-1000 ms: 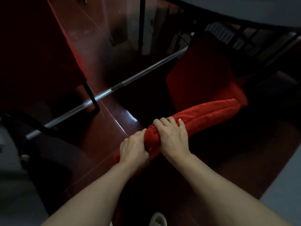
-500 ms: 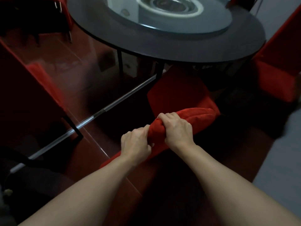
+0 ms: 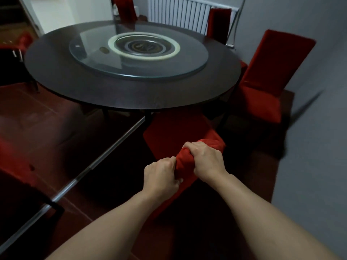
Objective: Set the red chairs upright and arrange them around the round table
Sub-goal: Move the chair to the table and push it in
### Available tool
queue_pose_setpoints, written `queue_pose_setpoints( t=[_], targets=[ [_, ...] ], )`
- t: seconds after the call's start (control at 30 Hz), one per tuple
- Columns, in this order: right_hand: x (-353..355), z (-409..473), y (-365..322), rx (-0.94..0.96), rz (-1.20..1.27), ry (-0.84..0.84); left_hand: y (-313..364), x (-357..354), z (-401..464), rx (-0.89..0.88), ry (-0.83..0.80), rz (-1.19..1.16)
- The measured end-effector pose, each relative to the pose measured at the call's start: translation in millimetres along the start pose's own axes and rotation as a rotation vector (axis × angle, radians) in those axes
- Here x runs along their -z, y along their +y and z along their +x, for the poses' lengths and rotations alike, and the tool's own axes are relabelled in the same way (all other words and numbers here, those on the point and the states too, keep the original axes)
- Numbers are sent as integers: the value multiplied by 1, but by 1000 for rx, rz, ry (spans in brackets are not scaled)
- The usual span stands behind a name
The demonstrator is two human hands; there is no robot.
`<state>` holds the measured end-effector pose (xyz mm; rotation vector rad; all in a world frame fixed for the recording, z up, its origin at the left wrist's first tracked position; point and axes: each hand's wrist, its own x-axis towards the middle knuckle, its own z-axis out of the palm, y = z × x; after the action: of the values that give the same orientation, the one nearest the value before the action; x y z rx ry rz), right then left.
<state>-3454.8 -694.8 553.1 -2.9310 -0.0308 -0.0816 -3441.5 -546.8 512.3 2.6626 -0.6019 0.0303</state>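
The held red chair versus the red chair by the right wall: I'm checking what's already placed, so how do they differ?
The held red chair is gripped at its backrest top by the left hand and right hand; the chair by the right wall stands untouched. The held one's seat faces the round table from the near side, the other from the right. Both wear red fabric covers.

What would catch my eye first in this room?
Two bare hands, left and right, grip the back of a red chair at the near edge of the table. A glass turntable sits on that dark round table. Another chair stands upright at its right.
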Motion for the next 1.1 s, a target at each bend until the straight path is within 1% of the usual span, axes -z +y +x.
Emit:
queue_pose_setpoints(
  t=[0.17, 0.3, 0.43, 0.53, 0.6, 0.67, 0.77, 0.87, 0.93, 1.0, 1.03, 1.1],
  targets=[
    [32, 18, 44, -46, 15, -2, 42, 6, 44, -28, -20, -17],
    [61, 36, 93, -98, 49, -3, 86, 10, 85, -57, -23, -26],
    [86, 55, 148, -108, 117, -8, 131, 7, 124, -49, 0, 5],
    [98, 67, 183, -104, 182, -17, 153, -2, 141, -41, 52, 33],
    [106, 74, 205, -105, 221, -21, 167, -9, 147, -36, 47, 43],
    [114, 81, 225, -114, 257, -27, 175, -16, 149, -1, -14, 55],
    [123, 87, 252, -177, 317, -10, 170, -21, 141, 110, -107, 39],
    [129, 90, 273, -262, 350, 78, 162, -29, 131, 172, -121, 35],
    [129, 87, 279, -223, 262, 196, 164, -35, 132, 168, -93, 36],
    [126, 83, 278, -65, 112, 311, 168, -39, 139, 152, -61, 24],
    [125, 80, 276, 12, 11, 326, 172, -41, 145, 143, -54, 20],
    [122, 76, 266, 110, -209, 255, 177, -43, 156, 130, -55, 22]
  ],
)
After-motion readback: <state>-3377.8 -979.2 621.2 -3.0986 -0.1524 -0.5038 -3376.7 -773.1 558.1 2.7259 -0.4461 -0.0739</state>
